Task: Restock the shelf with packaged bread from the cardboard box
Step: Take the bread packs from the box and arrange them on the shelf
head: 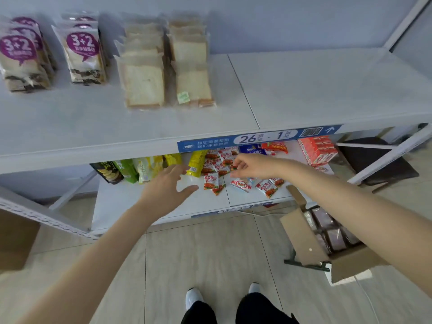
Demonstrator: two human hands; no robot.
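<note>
Both hands empty, left hand (167, 185) spread, right hand (251, 165) loosely curled

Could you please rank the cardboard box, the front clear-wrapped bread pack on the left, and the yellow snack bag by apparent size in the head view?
1. cardboard box, nearer the camera
2. front clear-wrapped bread pack
3. yellow snack bag

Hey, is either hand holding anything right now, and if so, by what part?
Nothing. The left hand is open and the right hand loosely curled, both empty.
</note>
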